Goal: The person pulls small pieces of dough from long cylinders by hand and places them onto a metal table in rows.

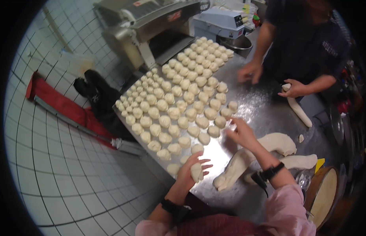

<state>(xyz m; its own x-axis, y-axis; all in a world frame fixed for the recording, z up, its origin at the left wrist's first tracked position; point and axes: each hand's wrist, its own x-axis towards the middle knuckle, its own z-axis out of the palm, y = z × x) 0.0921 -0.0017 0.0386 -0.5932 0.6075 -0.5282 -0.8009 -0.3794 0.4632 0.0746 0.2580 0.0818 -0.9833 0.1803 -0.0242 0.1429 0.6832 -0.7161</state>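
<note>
My left hand (186, 173) is low at the table's near edge, its fingers curled around an oblong dough piece (196, 172). Pale dough balls (164, 120) stand in rows on the metal table just beyond it. Over the right side of those rows, my right hand (242, 135) has its fingers apart, close to the outermost balls, and nothing shows in it. Beneath my right forearm lies a thick dough roll (236, 167), partly hidden by the arm. A second dough roll (303, 161) rests to its right.
A co-worker (305, 43) stands across the metal table (253, 106), one hand holding a thin dough strip (299, 112). A dough sheeter (151, 31) stands at the back left. At right are a yellow scraper (320, 165) and a round wooden container (324, 196). A tiled wall (69, 169) borders the left.
</note>
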